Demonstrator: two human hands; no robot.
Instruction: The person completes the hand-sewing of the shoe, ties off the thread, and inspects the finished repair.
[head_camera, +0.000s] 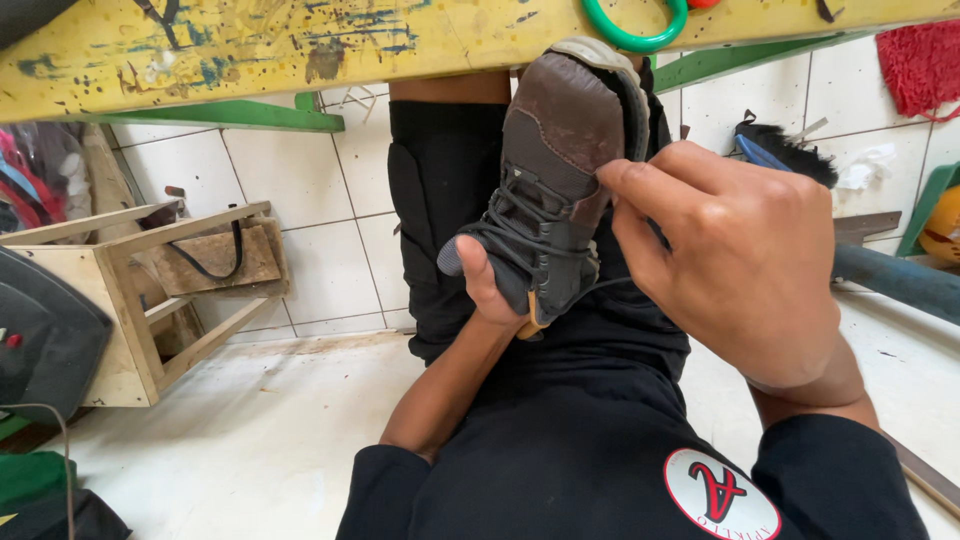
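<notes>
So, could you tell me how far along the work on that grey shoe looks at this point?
Done: little can be told; the shoe is already laced, and its brown toe looks scuffed. In hand: the left hand grips the shoe from beneath, its toe up against the yellow bench, while the right hand pinches at its side by the laces. Left: the sole rim near the toe looks parted, though I cannot be sure.

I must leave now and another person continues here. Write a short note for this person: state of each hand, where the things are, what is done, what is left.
Left hand: holds the dark laced shoe from below, thumb on its side, toe toward the yellow bench.
Right hand: fingertips pinch at the shoe's side edge near the sole; whether they hold a thread or tool cannot be seen.
Shoe is held over the lap, above the white tiled floor. A wooden stool stands at left.
Done: cannot be judged from this view.
Left: probably the work on that side edge.
</notes>
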